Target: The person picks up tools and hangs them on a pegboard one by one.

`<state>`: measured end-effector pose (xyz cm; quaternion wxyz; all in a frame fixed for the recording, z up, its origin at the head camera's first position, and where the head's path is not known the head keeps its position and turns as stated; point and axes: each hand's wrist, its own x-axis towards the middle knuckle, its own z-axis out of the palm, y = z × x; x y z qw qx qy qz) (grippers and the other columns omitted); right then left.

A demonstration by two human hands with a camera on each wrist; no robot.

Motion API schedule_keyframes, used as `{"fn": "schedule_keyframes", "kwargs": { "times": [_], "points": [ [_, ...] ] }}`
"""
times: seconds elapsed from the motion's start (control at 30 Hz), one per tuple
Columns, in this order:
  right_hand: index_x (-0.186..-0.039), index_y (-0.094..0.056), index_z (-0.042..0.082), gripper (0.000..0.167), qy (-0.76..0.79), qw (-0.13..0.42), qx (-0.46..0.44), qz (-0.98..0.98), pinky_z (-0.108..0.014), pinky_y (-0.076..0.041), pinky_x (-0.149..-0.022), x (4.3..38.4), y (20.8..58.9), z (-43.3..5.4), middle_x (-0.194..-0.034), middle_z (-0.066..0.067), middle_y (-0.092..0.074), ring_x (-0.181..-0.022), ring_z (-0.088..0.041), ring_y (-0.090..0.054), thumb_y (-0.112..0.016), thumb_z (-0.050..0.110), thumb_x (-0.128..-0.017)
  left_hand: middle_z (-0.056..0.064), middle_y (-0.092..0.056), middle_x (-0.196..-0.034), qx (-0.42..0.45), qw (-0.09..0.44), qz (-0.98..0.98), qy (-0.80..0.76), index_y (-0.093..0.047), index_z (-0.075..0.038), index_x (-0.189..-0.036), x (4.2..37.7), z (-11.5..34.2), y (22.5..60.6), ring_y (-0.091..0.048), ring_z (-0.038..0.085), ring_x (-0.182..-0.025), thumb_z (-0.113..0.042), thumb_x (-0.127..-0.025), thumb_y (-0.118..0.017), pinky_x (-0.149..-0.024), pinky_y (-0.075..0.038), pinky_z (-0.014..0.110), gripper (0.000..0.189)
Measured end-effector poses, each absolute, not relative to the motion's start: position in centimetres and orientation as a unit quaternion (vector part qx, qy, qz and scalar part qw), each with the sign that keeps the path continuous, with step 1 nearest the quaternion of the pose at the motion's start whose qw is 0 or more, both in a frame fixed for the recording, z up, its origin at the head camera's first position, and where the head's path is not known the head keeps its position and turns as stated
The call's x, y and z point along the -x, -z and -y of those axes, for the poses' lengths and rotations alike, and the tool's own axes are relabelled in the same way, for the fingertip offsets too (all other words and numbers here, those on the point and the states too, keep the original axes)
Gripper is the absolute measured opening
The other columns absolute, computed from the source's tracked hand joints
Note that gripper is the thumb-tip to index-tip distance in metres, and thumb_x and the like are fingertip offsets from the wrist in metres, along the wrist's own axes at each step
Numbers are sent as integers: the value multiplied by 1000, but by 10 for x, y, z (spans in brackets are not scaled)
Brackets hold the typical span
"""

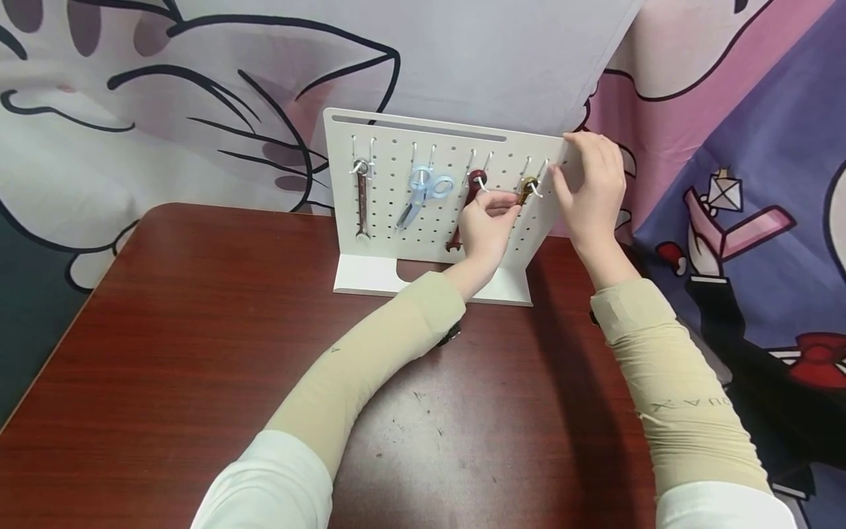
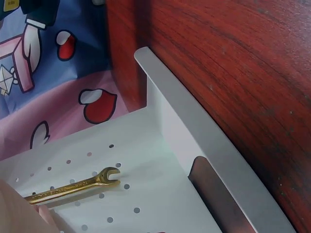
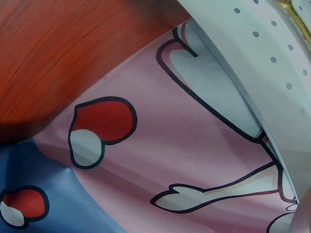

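Note:
A white pegboard [image 1: 380,209] stands upright at the back of the table. On its rightmost hook hangs a gold wrench [image 1: 526,189], whose open jaw end points down the board in the left wrist view. My left hand [image 1: 487,228] pinches this wrench between thumb and fingers, covering part of it. At the board's upper right corner, my right hand [image 1: 595,191] grips the edge, thumb on the front face. Just left of my left hand hangs a red wrench [image 1: 472,192], partly hidden by that hand. Light blue scissors [image 1: 419,195] and a silver wrench [image 1: 361,202] hang farther left.
The pegboard rests on a white base [image 1: 363,273] with a cutout. Beneath lies a dark red wooden table [image 1: 198,316]. Cartoon-printed cloth [image 1: 496,66] hangs close behind the board and along the right side.

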<state>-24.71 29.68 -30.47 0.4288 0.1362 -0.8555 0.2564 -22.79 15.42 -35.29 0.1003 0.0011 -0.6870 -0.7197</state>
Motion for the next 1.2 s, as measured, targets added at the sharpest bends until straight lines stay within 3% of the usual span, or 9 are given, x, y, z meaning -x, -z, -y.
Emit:
{"fn": "schedule_keyframes", "kwargs": {
  "times": [0.53, 0.8, 0.93, 1.2],
  "points": [
    [-135, -68, 2, 38, -241, 413, -151, 865, -35, -32, -130, 249, 302, -292, -135, -18, -70, -134, -34, -59, -72, 8, -98, 20, -80, -113, 66, 64, 675, 732, -77, 4, -114, 219, -111, 372, -78, 32, -105, 1, -94, -77, -90, -61, 17, 20],
    [-147, -60, 4, 52, -201, 393, -154, 884, -43, -24, -134, 236, 303, -294, -156, -13, -58, -153, -29, -47, -71, 7, -97, 19, -78, -121, 153, 70, 713, 680, -75, 2, -120, 212, -67, 378, -75, 30, -114, -3, -95, -78, -100, -60, 24, 26],
    [-151, -57, 7, 57, -205, 395, -145, 884, -45, -20, -135, 221, 309, -295, -163, -11, -51, -155, -28, -44, -70, 9, -96, 14, -75, -130, 201, 103, 754, 617, -73, -3, -129, 208, -42, 381, -70, 27, -123, -6, -93, -81, -110, -55, 27, 36],
    [-155, -53, 9, 62, -208, 383, -151, 887, -55, -17, -135, 178, 336, -294, -168, -15, -43, -158, -37, -37, -65, 25, -97, 10, -56, -160, 308, 141, 834, 435, -61, -9, -149, 194, 15, 382, -49, 31, -151, -23, -98, -76, -131, -33, 48, 55]
  ]
}}
